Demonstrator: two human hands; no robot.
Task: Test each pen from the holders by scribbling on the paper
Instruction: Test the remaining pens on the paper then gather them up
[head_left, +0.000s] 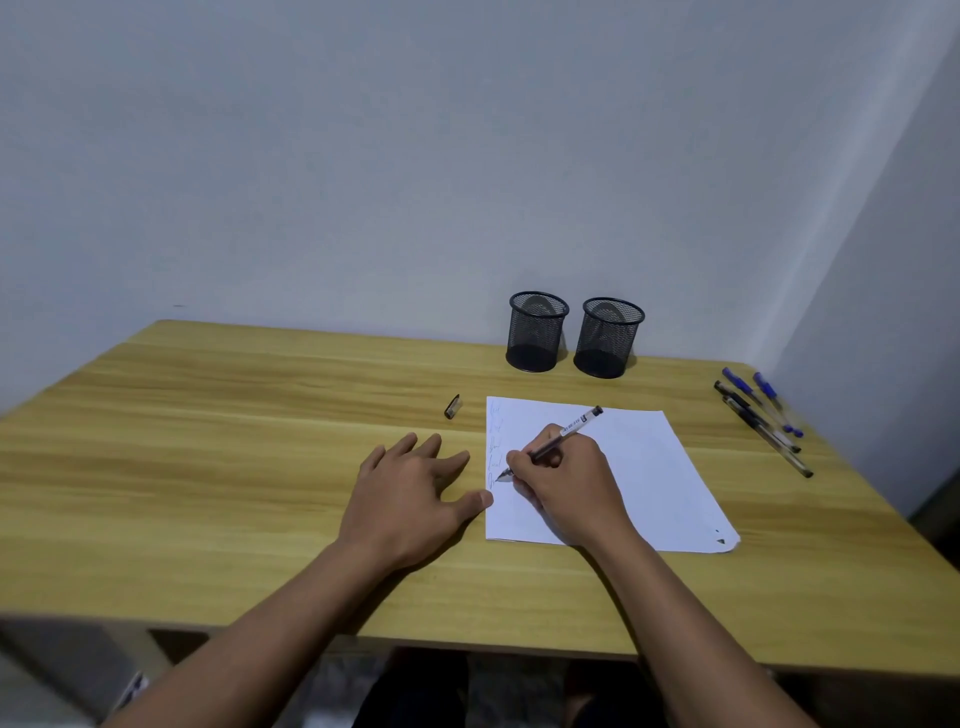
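**Pen test at the paper**

Left hand (410, 493): fingers spread, flat, thumb touching paper (623, 467) edge. Cap (452, 406): left of paper. Right hand (566, 478): fingers pinching pen (563, 434), tip on paper. Holders (574, 332): behind paper. Risk: unpinned paper may slide.

- Dim, even, cool indoor light; no glare.
- Soft shadows under hands on desk (208, 467).
- Wide-angle bend at desk edges.
- Slightly soft, grainy overall.
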